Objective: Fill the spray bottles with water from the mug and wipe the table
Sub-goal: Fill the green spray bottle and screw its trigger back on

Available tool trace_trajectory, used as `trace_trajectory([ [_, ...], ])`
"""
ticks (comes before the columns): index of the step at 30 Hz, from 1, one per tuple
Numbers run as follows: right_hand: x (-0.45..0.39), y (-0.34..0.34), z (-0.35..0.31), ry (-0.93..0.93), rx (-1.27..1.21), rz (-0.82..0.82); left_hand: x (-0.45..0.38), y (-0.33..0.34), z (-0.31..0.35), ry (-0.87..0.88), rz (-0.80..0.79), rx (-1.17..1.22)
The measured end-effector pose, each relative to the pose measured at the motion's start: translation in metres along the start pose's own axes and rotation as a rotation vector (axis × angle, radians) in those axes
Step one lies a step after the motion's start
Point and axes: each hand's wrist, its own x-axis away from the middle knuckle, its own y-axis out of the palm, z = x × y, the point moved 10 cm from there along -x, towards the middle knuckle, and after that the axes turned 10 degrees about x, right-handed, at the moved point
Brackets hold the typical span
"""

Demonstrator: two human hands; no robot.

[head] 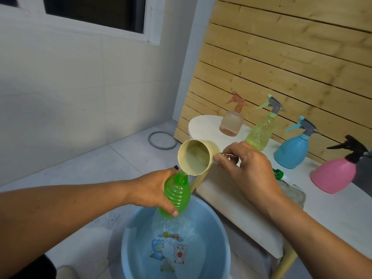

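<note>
The right hand [247,170] tips the beige plastic mug [196,158] directly over the upright, ribbed green spray bottle [177,193], which the left hand [155,190] grips.

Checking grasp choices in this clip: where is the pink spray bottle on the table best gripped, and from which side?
Grip the narrow neck under the black trigger head of the pink spray bottle, coming from the near side. It stands upright, its body flares wide, and the wooden wall is behind it.
</note>
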Motion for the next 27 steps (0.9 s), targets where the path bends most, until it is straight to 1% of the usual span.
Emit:
trace_trajectory([
  [27,0.0018,-0.0025,-0.0054,-0.042,0.037,0.017,0.002,0.0024,0.0033,0.004,-0.011,0.003],
])
